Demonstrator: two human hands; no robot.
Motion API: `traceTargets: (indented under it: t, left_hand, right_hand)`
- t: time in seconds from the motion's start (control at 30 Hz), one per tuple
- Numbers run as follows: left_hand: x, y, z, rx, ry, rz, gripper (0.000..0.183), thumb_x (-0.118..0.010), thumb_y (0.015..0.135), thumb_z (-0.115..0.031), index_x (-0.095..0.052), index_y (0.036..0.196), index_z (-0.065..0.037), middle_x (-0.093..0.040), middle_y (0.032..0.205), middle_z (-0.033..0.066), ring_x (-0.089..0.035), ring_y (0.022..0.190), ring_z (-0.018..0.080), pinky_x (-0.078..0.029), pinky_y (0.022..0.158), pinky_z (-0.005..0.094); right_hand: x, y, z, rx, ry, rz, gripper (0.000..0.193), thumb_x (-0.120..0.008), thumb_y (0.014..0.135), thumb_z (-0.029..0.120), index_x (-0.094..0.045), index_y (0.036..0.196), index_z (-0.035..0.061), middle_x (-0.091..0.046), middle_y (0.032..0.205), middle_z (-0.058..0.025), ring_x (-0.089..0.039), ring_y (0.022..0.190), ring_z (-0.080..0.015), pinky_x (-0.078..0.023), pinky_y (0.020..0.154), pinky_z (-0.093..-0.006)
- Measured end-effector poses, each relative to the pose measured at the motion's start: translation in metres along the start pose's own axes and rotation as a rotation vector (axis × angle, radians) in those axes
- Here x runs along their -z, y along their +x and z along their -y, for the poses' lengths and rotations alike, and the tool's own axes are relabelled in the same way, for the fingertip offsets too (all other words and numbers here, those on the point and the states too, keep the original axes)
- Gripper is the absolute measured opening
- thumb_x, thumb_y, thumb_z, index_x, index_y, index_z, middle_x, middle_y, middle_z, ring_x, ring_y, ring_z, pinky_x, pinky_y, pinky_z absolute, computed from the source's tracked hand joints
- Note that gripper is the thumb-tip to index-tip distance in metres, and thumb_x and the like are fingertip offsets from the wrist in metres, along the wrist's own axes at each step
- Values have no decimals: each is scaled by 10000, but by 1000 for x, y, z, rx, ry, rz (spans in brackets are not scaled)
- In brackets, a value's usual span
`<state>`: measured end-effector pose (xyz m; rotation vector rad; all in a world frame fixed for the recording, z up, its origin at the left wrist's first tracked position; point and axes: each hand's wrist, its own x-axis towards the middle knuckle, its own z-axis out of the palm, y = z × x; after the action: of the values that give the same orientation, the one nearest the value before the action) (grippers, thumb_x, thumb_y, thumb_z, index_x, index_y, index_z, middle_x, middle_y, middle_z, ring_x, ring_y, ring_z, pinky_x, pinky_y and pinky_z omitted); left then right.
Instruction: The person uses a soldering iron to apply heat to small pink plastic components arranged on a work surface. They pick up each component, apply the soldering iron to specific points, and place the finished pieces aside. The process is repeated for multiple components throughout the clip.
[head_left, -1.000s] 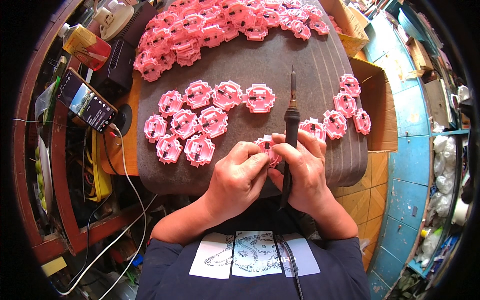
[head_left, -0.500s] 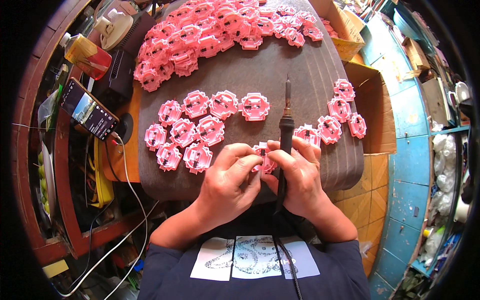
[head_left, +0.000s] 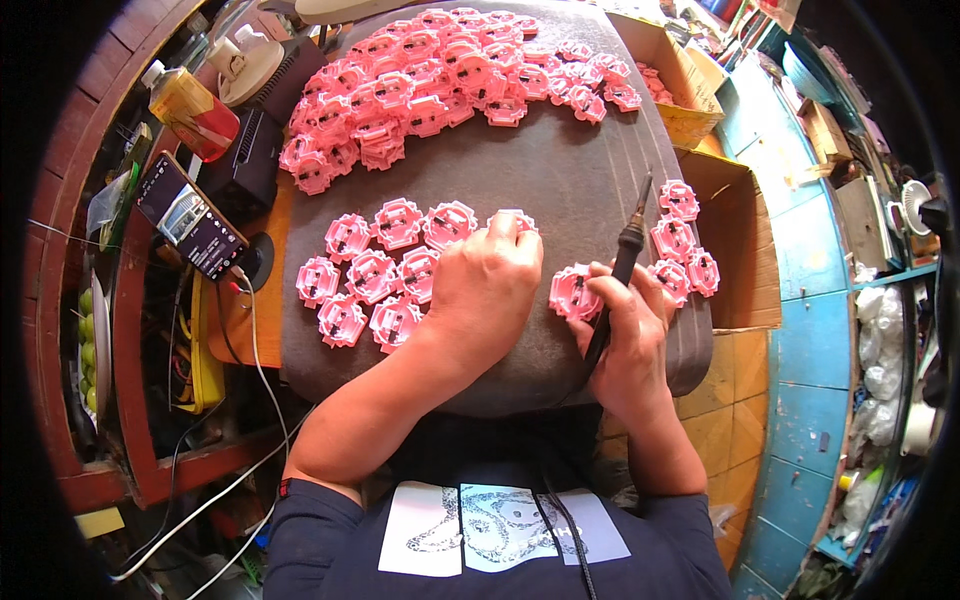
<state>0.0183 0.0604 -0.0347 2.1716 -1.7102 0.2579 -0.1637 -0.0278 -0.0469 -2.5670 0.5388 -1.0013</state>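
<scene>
My left hand (head_left: 490, 285) reaches over the table with its fingers closed on a pink plastic part (head_left: 517, 216), mostly covered by the fingers. A slim soldering iron (head_left: 625, 250) is gripped in my right hand (head_left: 635, 335), its metal tip pointing away from me. Another pink part (head_left: 574, 292), round with black pieces inside, is at that hand's thumb and fingertips; whether it is pinched or rests on the table I cannot tell. Several similar parts (head_left: 373, 277) lie left of my left hand, and a few more (head_left: 672, 238) sit beyond my right hand.
A large heap of pink parts (head_left: 410, 80) covers the far side of the dark table (head_left: 560, 165). Cardboard boxes (head_left: 735, 220) stand along the right edge. On the left are a propped phone (head_left: 190, 215), a drink bottle (head_left: 192, 110) and white cables (head_left: 262, 350).
My left hand has left the part between both hands and moved forward to another pink part. My right hand has shifted right with the soldering iron, which now leans right. The view has moved slightly.
</scene>
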Motion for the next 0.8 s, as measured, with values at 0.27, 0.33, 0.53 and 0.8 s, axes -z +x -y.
traceTargets:
  t: [0.27,0.33,0.53,0.8]
  left_hand:
    - [45,-49,-14,-31,-313,-41,203,-763,856,-18,-670,1037,-5,-641,1078,157,-714,853,338,-594,695,417]
    - [44,-58,-16,-39,-406,-57,229,-759,845,17,-676,1059,9,-639,1082,162,-716,863,349,-600,680,421]
    - [29,-70,-17,-52,-514,-79,314,-761,825,57,-660,1122,44,-628,1116,189,-715,896,354,-614,736,417]
    - [22,-73,-12,-70,-562,-89,348,-755,820,80,-646,1149,48,-612,1150,198,-704,937,372,-611,775,431]
  right_hand:
    - [6,-12,-1,75,0,-52,485,-792,902,226,-572,1300,60,-707,1331,-211,-548,1344,-427,-368,1131,-529]
    - [1,-17,9,132,102,-40,450,-806,892,180,-570,1259,69,-739,1235,-187,-630,1197,-391,-421,1045,-507]
    - [-22,-18,17,179,238,-88,455,-797,819,49,-624,1237,90,-718,1028,-94,-652,988,-333,-429,878,-463]
    - [-24,-21,12,187,276,-76,539,-755,721,10,-632,1242,76,-704,990,-102,-650,958,-341,-429,848,-456]
